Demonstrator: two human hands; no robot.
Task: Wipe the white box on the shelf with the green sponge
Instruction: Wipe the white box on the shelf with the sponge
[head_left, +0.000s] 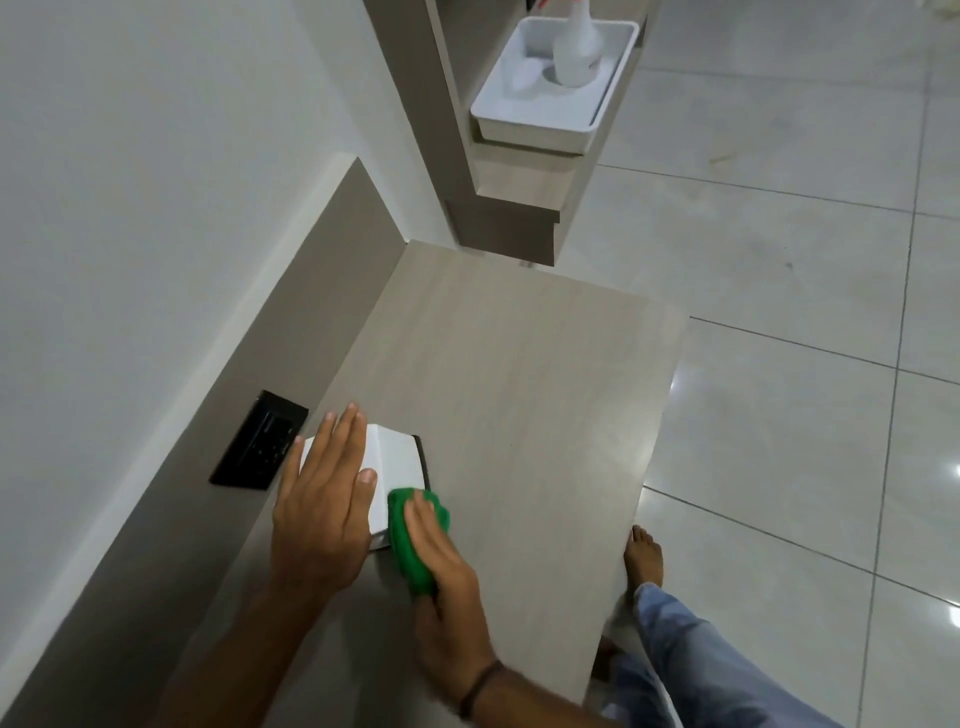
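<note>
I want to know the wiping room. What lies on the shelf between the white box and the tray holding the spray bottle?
Nothing: the head view shows bare shelf top from the white box to the far edge, then the tray.

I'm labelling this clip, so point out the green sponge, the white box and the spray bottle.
green sponge (410, 545): head view, its exposed left side.
white box (395, 467): head view, bare top face between the hands.
spray bottle (574, 52): head view, its body, standing in the white tray.
</note>
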